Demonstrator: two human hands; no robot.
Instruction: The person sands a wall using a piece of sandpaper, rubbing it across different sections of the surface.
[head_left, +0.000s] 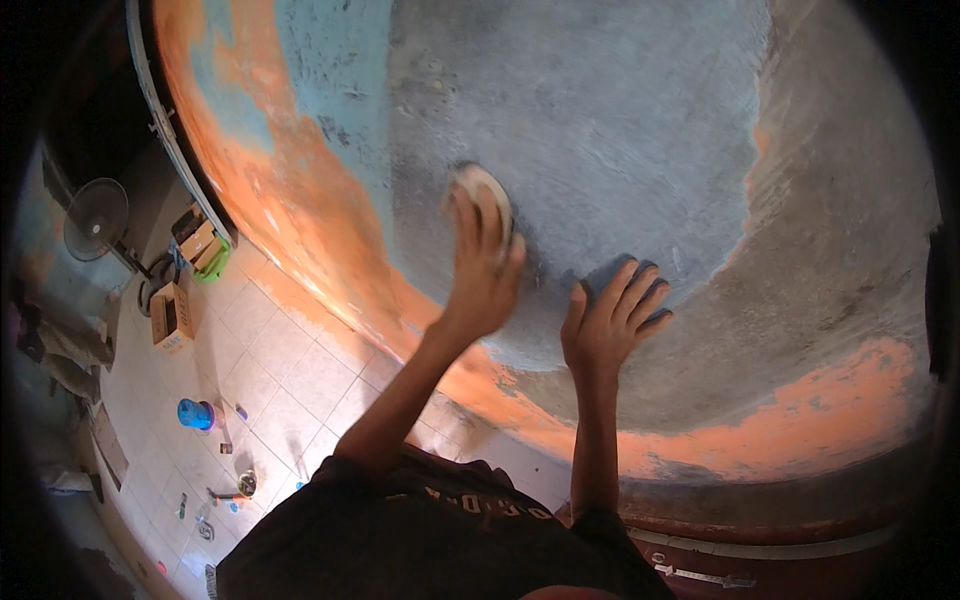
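My left hand (484, 277) holds a pale, rounded pad or block (486, 187) against the wall (600, 135), its fingers spread over it; motion blur hides what exactly the pad is. The wall has a grey-blue patch in the middle, light blue and orange paint on the left, and bare grey plaster with an orange strip to the right and below. To the right and slightly lower, my right hand (611, 319) lies with its fingers apart on the grey-blue surface, holding nothing.
The tiled floor (277, 345) at the left bears a blue bucket (195, 414), an open cardboard box (172, 319), a round can (247, 483) and several small items. Farther back are a fan (96, 229) and a green bag (213, 262). A red ledge (795, 574) shows at the lower right.
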